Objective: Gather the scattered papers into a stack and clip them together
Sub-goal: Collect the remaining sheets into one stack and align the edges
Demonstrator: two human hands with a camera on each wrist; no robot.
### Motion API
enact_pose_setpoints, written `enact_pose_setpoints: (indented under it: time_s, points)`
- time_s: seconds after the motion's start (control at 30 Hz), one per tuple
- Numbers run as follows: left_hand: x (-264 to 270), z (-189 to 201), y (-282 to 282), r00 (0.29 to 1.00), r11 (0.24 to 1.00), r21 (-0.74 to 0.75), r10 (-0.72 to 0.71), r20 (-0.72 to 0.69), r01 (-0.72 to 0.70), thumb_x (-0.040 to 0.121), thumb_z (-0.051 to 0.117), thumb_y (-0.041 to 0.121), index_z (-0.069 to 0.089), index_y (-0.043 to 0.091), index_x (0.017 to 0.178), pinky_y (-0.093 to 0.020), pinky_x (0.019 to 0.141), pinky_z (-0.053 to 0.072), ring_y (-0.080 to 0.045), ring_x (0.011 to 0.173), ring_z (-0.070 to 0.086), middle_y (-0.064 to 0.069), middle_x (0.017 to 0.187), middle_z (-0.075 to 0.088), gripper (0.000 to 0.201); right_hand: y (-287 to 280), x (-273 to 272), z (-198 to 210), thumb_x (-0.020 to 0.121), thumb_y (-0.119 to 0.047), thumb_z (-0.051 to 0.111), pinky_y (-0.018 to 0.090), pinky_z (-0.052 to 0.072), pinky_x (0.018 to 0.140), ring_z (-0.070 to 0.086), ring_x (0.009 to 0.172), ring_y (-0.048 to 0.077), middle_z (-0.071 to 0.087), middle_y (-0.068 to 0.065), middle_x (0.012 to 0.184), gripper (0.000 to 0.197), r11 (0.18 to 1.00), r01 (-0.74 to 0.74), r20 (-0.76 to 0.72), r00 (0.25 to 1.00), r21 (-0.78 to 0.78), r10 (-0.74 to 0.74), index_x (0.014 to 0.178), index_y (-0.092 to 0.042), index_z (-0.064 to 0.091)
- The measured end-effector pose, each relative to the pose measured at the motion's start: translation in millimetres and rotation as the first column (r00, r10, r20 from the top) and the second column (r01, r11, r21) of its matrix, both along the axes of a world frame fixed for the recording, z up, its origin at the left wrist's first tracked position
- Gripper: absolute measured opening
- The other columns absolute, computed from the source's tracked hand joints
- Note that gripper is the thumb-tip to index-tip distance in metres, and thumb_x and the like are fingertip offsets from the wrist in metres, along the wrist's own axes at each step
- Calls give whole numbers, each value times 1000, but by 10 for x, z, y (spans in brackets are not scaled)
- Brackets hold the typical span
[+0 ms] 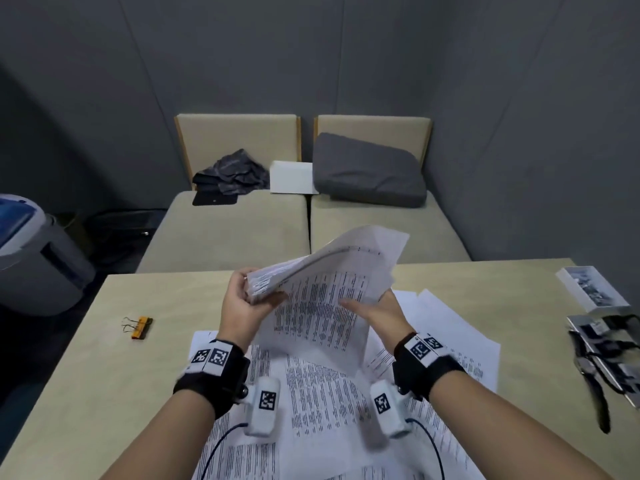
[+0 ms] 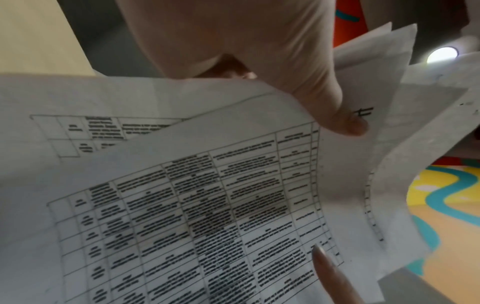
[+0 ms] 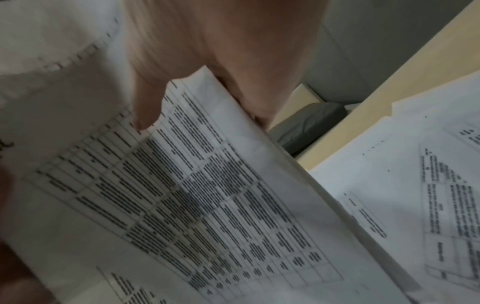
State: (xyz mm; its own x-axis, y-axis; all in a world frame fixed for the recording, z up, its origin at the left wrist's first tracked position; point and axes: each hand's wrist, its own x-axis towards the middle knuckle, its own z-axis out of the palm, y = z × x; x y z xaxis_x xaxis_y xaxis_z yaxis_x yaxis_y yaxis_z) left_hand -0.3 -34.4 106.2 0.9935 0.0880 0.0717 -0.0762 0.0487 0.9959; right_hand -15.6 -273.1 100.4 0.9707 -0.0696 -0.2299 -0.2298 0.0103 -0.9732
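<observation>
Meanwhile both hands (image 1: 242, 303) (image 1: 375, 308) pinch the raised paper stack (image 1: 322, 271); a binder clip (image 1: 138, 326) lies left, loose sheets (image 1: 450, 327) beneath.

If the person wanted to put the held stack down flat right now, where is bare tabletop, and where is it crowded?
Bare table lies on the left, around and nearer than the binder clip, and in a strip along the far edge right of the held stack. The middle is covered by loose papers; the right edge holds boxes and straps.

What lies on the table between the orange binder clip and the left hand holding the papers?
Only bare beige table lies between the orange binder clip and the left hand, in the head view.
</observation>
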Motion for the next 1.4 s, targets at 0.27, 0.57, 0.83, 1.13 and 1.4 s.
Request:
enact_pose_setpoints:
  time_s: [0.27, 0.57, 0.83, 1.13, 1.4]
  points:
    - [77, 228, -59, 992, 989, -119, 98, 80, -88, 47, 86, 57, 65, 11, 88, -17, 63, 54, -11, 72, 66, 6, 72, 73, 65, 99, 88, 151, 77, -2, 76, 39, 54, 91, 70, 96, 22, 73, 11, 104, 43, 994, 85, 106, 990, 65, -91, 117, -2, 61]
    - [111, 330, 90, 996, 997, -70, 47, 78, -42, 67, 71, 60, 51, 17, 126, -40, 87, 53, -20, 101, 63, -1, 117, 62, 75, 88, 142, 443, 72, -3, 80, 30, 53, 94, 66, 104, 10, 65, 3, 117, 61, 995, -97, 263, 959, -39, 104, 123, -16, 49]
    - [83, 366, 59, 984, 992, 116, 19, 177, -40, 56, 73, 69, 39, 41, 123, -44, 104, 42, -5, 114, 54, 3, 119, 60, 80, 73, 230, 409, 63, -14, 88, 32, 54, 87, 62, 105, 17, 60, 5, 118, 70, 999, -14, 241, 971, 33, 6, 113, -41, 48]
    - [253, 498, -172, 966, 985, 39, 156, 204, -167, 86, 67, 15, 50, 26, 111, -46, 102, 45, -9, 101, 59, 0, 104, 61, 33, 139, 233, 309, 73, -3, 79, 28, 55, 83, 69, 88, 10, 71, -3, 95, 38, 998, 47, 218, 974, 33, -53, 98, -25, 61]
    - [246, 149, 158, 997, 988, 139, -64, -46, 70, 49, 79, 67, 43, 29, 132, -41, 102, 46, -18, 119, 54, 7, 122, 54, 99, 192, 244, 85, 79, -2, 72, 44, 51, 96, 66, 97, 22, 70, 7, 103, 33, 999, 48, 44, 998, -22, -47, 110, -11, 61]
